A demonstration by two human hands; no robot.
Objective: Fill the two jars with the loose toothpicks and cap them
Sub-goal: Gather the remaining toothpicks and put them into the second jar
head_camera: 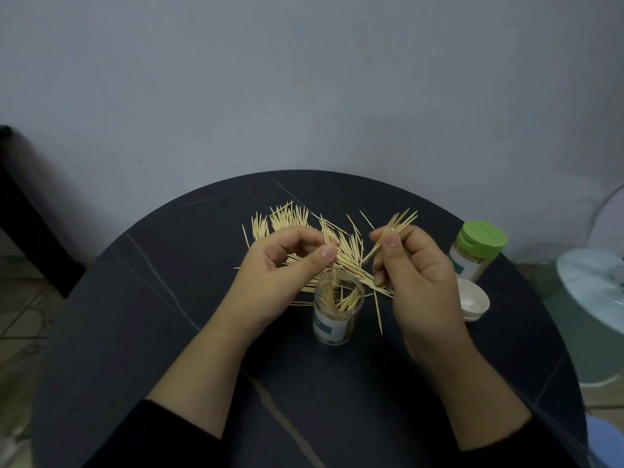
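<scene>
Pinches thin pale wooden toothpicks (333, 270) near-vertical in the left hand (280, 265), nearer, directly above the open clear plastic jar (338, 314) at lower centre; grips a slanted bundle (400, 221) in the right hand (422, 278), just right.

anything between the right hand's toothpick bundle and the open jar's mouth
No lid: the open jar is uncapped, and a white cap lies apart to its right. But the left hand pinches toothpicks down into the mouth, partly occupying it, below the right hand and its bundle.
</scene>
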